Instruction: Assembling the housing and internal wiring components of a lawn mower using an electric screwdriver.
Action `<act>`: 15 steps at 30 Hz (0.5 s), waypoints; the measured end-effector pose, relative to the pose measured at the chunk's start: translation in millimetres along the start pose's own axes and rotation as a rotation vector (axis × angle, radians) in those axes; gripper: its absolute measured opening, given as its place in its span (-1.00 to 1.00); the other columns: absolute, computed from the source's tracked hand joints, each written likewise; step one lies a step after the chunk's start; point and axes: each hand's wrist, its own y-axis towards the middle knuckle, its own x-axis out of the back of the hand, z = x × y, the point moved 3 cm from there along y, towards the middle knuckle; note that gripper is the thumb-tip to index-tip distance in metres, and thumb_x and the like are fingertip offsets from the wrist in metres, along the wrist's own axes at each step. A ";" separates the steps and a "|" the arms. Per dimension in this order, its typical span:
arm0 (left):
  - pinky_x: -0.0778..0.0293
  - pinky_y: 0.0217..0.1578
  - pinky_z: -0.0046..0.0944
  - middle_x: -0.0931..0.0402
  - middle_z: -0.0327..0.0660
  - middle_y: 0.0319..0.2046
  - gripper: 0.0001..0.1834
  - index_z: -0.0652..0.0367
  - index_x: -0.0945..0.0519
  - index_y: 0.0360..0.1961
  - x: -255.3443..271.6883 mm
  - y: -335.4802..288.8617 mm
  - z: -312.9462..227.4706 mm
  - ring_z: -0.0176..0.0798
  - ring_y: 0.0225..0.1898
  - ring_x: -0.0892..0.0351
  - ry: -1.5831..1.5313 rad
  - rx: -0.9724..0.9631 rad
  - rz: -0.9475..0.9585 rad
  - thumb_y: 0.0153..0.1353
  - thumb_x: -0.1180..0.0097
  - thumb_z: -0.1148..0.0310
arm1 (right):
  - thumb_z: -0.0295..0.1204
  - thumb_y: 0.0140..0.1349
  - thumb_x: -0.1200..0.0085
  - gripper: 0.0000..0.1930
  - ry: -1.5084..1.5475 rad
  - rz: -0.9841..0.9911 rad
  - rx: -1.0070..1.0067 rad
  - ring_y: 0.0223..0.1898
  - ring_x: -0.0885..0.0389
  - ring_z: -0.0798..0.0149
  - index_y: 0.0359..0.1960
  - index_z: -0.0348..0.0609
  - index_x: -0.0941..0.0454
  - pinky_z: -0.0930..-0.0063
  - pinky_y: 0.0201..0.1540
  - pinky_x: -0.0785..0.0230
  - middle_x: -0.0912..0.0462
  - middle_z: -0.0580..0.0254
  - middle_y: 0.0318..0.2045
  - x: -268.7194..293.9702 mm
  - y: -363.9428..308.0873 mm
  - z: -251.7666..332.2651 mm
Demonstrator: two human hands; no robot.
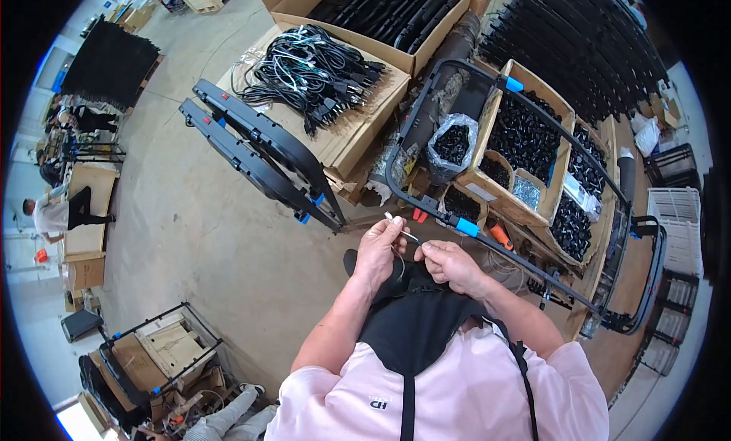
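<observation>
left hand (378, 248): thumb-and-finger pinch | right hand (451, 266): pinching, near the left | forearms (335, 315): bare, angled inward

We count two hands (449, 263) near centre, two curved black rails (239, 158) at ten o'clock, one cable pile (324, 75) at eleven, one orange handle (500, 235) at three.

The left hand (378, 249) and right hand (451, 264) hide parts of the thin wire (410, 235) between them, the black pieces (525, 140) in the tan bin (514, 202) are too small to identify, and the upper edge cuts off a cardboard box (444, 39).
</observation>
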 end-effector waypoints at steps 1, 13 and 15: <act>-0.53 -0.30 -0.41 -0.70 -0.32 -0.26 -0.69 0.21 -0.69 0.08 -0.3 4.1 0.6 -0.47 -0.35 -0.60 -0.091 0.048 0.034 0.52 -0.23 0.19 | -0.21 0.68 0.15 -0.68 0.118 0.004 -0.059 -0.64 0.00 0.65 -0.16 -0.15 -0.54 0.63 -0.61 0.11 -0.17 0.64 -0.61 2.6 5.4 -2.0; -0.57 -0.37 -0.40 -0.71 -0.28 -0.26 -0.70 0.24 -0.72 -0.01 12.2 59.2 24.7 -0.46 -0.41 -0.62 0.366 0.080 0.040 0.56 -0.13 0.21 | -0.18 0.69 0.18 -0.68 0.346 -0.109 -0.074 -0.69 -0.03 0.61 -0.10 -0.16 -0.50 0.59 -0.63 0.08 -0.18 0.60 -0.63 30.0 45.8 -48.0; -0.59 -0.37 -0.40 -0.72 -0.28 -0.26 -0.71 0.25 -0.71 0.00 12.7 65.6 27.1 -0.46 -0.40 -0.62 0.393 0.092 0.047 0.56 -0.14 0.22 | -0.19 0.69 0.18 -0.67 0.349 -0.122 -0.049 -0.69 -0.03 0.61 -0.10 -0.17 -0.51 0.59 -0.63 0.08 -0.19 0.60 -0.62 32.6 48.6 -50.7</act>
